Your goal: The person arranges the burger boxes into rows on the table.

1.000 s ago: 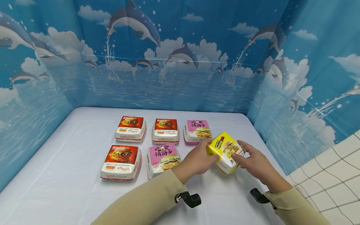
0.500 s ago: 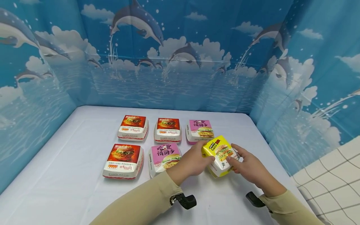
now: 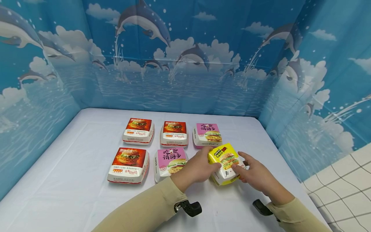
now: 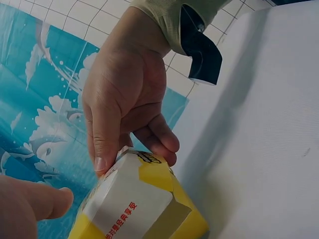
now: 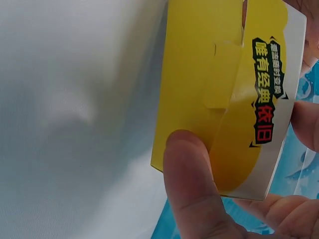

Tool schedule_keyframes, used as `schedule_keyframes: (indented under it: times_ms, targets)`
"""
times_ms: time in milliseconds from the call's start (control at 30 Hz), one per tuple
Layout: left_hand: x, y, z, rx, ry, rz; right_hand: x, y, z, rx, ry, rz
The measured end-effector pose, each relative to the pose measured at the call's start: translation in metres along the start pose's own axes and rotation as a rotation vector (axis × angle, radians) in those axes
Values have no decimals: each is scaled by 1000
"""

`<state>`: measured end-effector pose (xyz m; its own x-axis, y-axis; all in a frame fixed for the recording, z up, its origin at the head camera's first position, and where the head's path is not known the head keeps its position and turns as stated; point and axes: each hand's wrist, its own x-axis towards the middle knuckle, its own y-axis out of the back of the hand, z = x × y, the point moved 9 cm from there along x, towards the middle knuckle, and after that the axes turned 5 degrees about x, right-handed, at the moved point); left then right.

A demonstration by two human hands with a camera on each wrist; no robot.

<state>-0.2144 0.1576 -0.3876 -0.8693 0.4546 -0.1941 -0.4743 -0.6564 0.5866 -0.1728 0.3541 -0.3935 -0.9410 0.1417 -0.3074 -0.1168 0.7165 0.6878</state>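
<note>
Both hands hold a yellow-and-white burger box [image 3: 226, 162], tilted close over the white table at the right. My left hand [image 3: 198, 167] grips its left side, thumb on the near edge. On the opposite side, my right hand [image 3: 255, 174] pinches it, with the thumb on the printed top. A tucked tab shows on the box's yellow side [image 5: 199, 74] in the right wrist view. Just left of my left hand, and partly covered by it, lies a purple-topped burger box [image 3: 169, 162]. Another purple-topped box [image 3: 207, 133] sits right behind the held one.
Two red-topped burger boxes [image 3: 138, 130] [image 3: 174, 132] stand in the back row, and a third red-topped box [image 3: 128, 164] in the front row at left. The white table [image 3: 66, 193] is bordered at the back and sides by a blue dolphin-print curtain [image 3: 162, 87].
Both hands have brought the yellow box a little left and down, nearer to the table, turning it more upright in view. The head view has shifted slightly; the other boxes stay put.
</note>
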Motion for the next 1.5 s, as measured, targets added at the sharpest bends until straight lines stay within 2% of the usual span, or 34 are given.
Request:
schedule_keyframes:
  times_ms: [233, 500, 800, 1000, 1200, 1500]
  targets:
    - [-1, -1, -3, -5, 1, -13, 1, -5, -1, -4, 20, -17]
    - [-1, -3, -5, 26, -6, -15, 1, -10, 0, -42, 1, -41]
    - [2, -6, -5, 76, -17, -5, 3, -15, -1, -145, 3, -51]
    - [2, -8, -6, 110, 7, -12, 5, -16, -5, -199, 36, -31]
    - [4, -10, -6, 104, 17, 8, 8, -18, -6, -238, 40, -10]
    - [14, -17, -12, 58, 41, 55, 12, -23, -15, -284, 74, 10]
